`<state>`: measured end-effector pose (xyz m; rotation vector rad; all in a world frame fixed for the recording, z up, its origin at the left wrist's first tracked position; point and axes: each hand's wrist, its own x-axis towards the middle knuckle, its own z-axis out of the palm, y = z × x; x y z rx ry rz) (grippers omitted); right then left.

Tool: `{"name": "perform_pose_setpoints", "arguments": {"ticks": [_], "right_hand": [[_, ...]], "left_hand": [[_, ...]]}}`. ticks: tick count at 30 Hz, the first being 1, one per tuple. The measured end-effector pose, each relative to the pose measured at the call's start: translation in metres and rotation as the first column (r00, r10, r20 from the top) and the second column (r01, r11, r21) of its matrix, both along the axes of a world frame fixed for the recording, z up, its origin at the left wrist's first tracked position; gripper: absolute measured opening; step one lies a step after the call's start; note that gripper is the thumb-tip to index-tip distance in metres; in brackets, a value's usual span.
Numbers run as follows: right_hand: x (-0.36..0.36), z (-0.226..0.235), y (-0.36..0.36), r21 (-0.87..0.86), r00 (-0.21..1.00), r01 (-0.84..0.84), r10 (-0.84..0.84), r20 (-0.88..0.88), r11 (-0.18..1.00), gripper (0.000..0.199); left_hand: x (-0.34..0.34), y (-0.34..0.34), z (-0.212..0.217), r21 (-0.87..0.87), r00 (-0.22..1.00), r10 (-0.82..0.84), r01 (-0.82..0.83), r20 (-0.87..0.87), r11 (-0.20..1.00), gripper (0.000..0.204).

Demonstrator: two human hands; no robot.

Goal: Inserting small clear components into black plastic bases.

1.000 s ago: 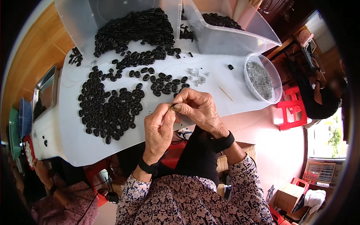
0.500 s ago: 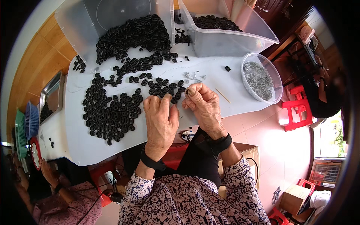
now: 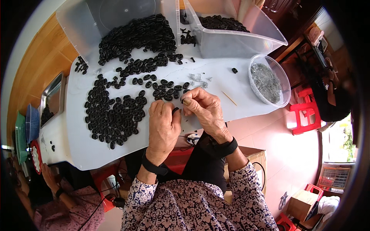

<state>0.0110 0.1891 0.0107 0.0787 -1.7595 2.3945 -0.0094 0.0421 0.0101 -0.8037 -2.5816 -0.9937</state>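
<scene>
Left grip (image 3: 164, 124): we're pinching a black oval piece (image 3: 175, 110).
Right grip (image 3: 205, 112), left's two o'clock: we're pinching, contents unclear.
Piece: we're seemingly assembling it, needing careful alignment.

Left hand (image 3: 163, 127) and right hand (image 3: 208, 114), close together
Both pinch thumb toward forefinger; forearms (image 3: 237, 159) angle inward from below.

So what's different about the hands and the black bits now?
The hands were together at first, then came apart. Since the last picture, the right hand has moved left and a little down, closer to the left hand, which now pinches a black piece. The thin stick, round clear tub and big black pile stayed put.
</scene>
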Motion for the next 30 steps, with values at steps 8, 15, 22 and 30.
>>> {"name": "perform_pose_setpoints", "arguments": {"ticks": [8,15,22,30], "right_hand": [[-0.001,0.001,-0.003,0.109,0.999,-0.021,0.026,-0.039,0.994,0.011],[0.003,0.001,-0.002,0.105,0.998,-0.051,0.046,0.046,0.993,0.014],[0.003,0.004,-0.004,0.132,0.996,-0.086,0.084,0.016,0.988,0.018],[0.005,0.005,-0.005,0.179,0.994,-0.102,0.093,0.058,0.979,0.026]], "left_hand": [[0.001,-0.006,0.01,0.345,0.993,-0.105,0.081,0.053,0.935,0.011],[0.003,-0.013,0.011,0.634,0.899,-0.264,-0.019,0.348,0.773,0.012],[0.0,-0.01,0.014,0.753,0.878,-0.266,-0.149,0.399,0.641,0.01],[-0.006,-0.012,0.012,0.748,0.9,-0.272,-0.085,0.342,0.658,0.009]]}}
